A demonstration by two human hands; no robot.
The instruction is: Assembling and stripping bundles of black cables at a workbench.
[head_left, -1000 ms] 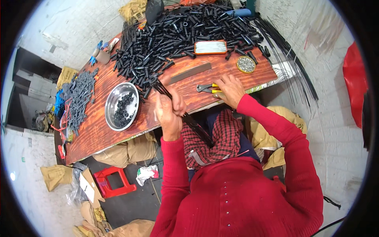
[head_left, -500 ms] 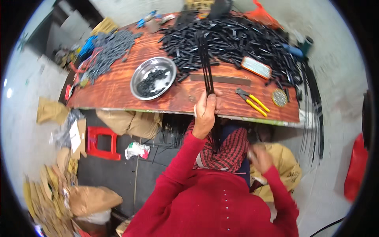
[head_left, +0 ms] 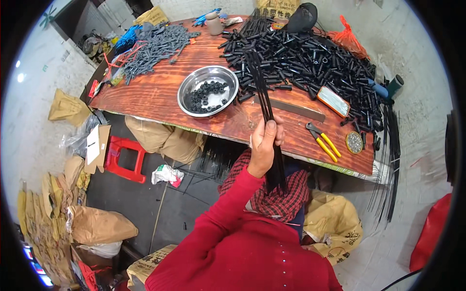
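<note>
We are gripping a bundle of thin black rods (head_left: pixel 270 127) in our left hand (head_left: pixel 263 148), fingers wrapped tight, over the table edge (head_left: pixel 155 97). One steel bowl (head_left: pixel 208 90) is holding small black rings (head_left: pixel 206 94); one pair of yellow pliers (head_left: pixel 323 141) is lying nearby.

- Left hand (head_left: pixel 264 145) is raised in front of the body, fingers curled tight in a closed grasp, thumb on top.
- Left forearm, in a red sleeve, slants up from the lower edge toward the hand.
- Right hand is out of sight.
</note>
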